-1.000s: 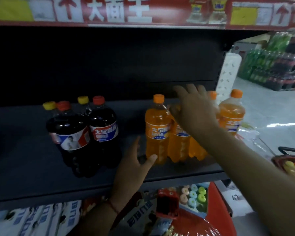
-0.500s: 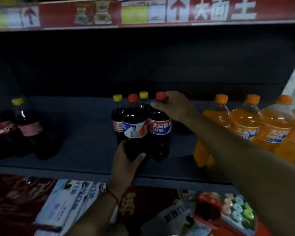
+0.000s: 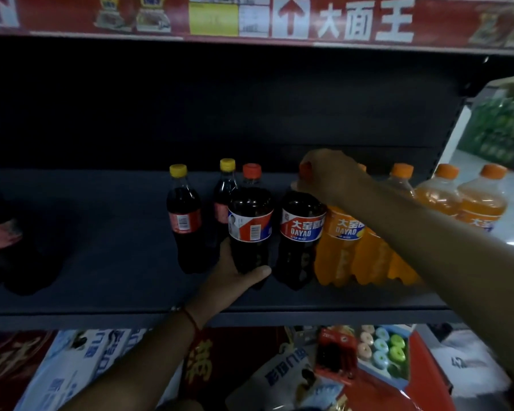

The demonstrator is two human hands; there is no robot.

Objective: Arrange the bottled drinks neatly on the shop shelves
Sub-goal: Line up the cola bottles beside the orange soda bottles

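Left hand [image 3: 235,271] wraps the base of the front-left cola bottle [image 3: 250,229], thumb across the front. Right hand [image 3: 328,176] grips the cap and neck of the cola bottle with the DAYAO label [image 3: 301,235]. Both stand upright on the dark shelf [image 3: 101,286], side by side, the right one touching or just beside the first orange soda bottle [image 3: 339,247].

To do it well: slide, don't lift. Push low with the left, steer the top with the right so neither tips. Close the gap to the orange row, labels forward, fronts in line.

Two yellow-capped bottles [image 3: 182,221] sit behind and left, not yet in line.

Hard to read: my right arm covers most of the orange row. Far-left dark bottles are blurred and cut off.
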